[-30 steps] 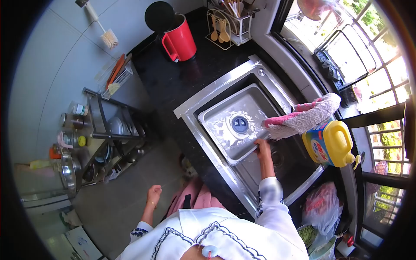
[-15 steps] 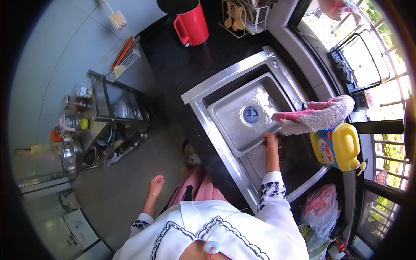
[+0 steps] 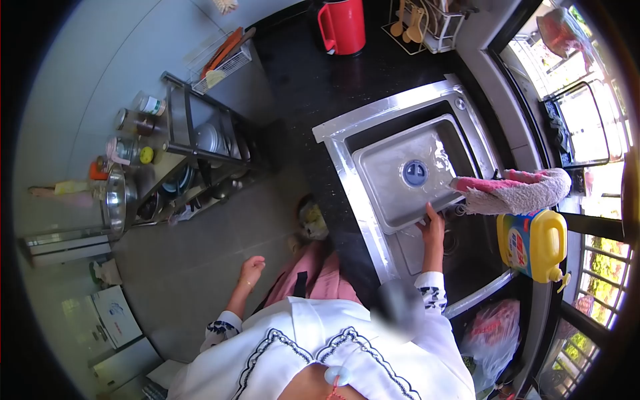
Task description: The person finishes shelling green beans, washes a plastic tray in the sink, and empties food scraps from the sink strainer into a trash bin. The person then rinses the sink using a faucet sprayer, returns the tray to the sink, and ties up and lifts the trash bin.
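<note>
My right hand [image 3: 432, 233] is at the near rim of a rectangular stainless steel basin [image 3: 380, 193], with a finger over the edge and the thumb below it. The basin sits inside the larger steel sink [image 3: 347, 163]. A round blue disc [image 3: 415, 173] shows on its wet, shiny floor. Just right of this hand hangs a pink and grey towel [image 3: 527, 193], seemingly draped over the tap. My left hand [image 3: 251, 270] hangs over the floor at my side, its fingers curled with nothing seen in them.
A yellow jug [image 3: 533, 247] stands at the sink's right. At the back of the black counter are a red pitcher [image 3: 343, 27] and a utensil rack [image 3: 427, 27]. On the left stands a shelf rack [image 3: 200, 133]. A grey blur [image 3: 399, 310] covers part of my sleeve.
The whole view has shifted, so the sink and counter appear further right. My right hand stays at the basin's near rim, with its fingers more spread. The grey blur has appeared.
</note>
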{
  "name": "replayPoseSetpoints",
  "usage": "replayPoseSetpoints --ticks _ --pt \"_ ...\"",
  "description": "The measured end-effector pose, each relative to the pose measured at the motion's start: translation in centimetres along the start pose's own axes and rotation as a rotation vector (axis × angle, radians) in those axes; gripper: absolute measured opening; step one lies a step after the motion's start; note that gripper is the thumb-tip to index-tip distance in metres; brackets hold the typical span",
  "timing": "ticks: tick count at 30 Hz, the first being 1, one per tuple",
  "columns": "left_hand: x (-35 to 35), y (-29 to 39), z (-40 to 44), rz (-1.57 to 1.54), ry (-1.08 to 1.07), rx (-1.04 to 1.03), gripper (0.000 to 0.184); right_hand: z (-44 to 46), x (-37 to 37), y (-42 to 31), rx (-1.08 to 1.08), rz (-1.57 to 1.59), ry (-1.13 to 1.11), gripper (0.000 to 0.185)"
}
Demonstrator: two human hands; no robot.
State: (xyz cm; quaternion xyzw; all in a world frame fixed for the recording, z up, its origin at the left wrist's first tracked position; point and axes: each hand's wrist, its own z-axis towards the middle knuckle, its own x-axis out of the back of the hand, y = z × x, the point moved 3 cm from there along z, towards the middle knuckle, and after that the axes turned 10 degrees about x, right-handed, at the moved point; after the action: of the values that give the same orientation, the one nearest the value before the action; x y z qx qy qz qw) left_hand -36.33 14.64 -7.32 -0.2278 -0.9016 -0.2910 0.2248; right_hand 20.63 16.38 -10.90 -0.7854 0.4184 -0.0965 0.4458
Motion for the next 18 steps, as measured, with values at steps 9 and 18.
replayPoseSetpoints --ticks 9,18 --pt "-1.3 -0.8 1.4 -0.044 -0.074 -0.028 0.020 -7.5 -0.7 3.1 -0.061 -0.242 0.133 0.027" --pt "-2.4 -6.8 5.6 -0.127 -0.126 -0.014 0.020 -16.5 -19.9 2.8 0.286 -0.425 -0.310 0.003"
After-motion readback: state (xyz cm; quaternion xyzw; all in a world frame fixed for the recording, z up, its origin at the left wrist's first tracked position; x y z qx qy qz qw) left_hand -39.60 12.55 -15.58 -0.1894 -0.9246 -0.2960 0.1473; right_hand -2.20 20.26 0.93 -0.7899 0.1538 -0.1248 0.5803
